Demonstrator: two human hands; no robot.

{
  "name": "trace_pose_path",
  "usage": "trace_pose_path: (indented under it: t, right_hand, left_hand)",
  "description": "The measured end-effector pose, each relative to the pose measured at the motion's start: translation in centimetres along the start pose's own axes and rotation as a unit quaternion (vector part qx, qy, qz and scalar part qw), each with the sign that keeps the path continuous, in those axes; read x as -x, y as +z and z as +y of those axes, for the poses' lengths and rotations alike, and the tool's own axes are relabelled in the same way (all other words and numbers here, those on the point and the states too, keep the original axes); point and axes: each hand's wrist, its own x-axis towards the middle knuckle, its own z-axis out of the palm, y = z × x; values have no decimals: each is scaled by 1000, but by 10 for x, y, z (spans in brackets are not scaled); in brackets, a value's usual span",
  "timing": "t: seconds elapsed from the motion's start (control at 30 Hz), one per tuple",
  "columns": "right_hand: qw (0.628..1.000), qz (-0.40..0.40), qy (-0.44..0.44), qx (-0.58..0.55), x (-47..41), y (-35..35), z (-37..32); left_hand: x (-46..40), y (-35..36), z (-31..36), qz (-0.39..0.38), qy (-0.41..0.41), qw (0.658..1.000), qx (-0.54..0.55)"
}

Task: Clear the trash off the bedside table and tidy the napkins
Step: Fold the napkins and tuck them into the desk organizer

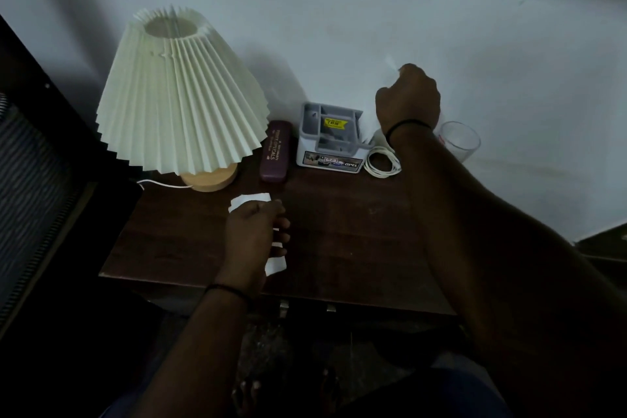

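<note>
My left hand (255, 231) hovers over the middle of the dark wooden bedside table (339, 241) and grips a crumpled white napkin (250, 200), whose ends stick out above and below the fist. My right hand (407, 100) is raised at the table's back right, beside the grey organiser box (330, 139). Its fingers pinch a thin white napkin (390, 62) that is hard to make out against the white wall.
A pleated cream lamp (176, 92) on a wooden base stands at the back left. A maroon glasses case (275, 154) lies between lamp and organiser. A coiled white cable (381, 163) and a clear glass (459, 141) sit at the back right. Dark furniture borders the left.
</note>
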Motion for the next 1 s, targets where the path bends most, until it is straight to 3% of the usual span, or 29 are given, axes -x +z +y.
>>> trace_pose_path:
  t: [0.67,0.77,0.83,0.9,1.0]
  right_hand:
    - [993,-91,32,-64,14,24,30]
    - [994,-10,28,-102,35,15,35]
    - [986,110,-27,-121,64,5,36]
    - [971,155,-76,-165,103,-2,33]
    - [974,14,-89,-208,164,5,27]
  left_hand:
    - [-4,-8,5,48,0,999,4]
    - [-9,-15,5,68,14,997,-21]
    - [-11,-20,5,99,23,994,-32]
    - [-15,-25,5,129,33,990,-47]
    - [-16,-32,4,171,40,979,-106]
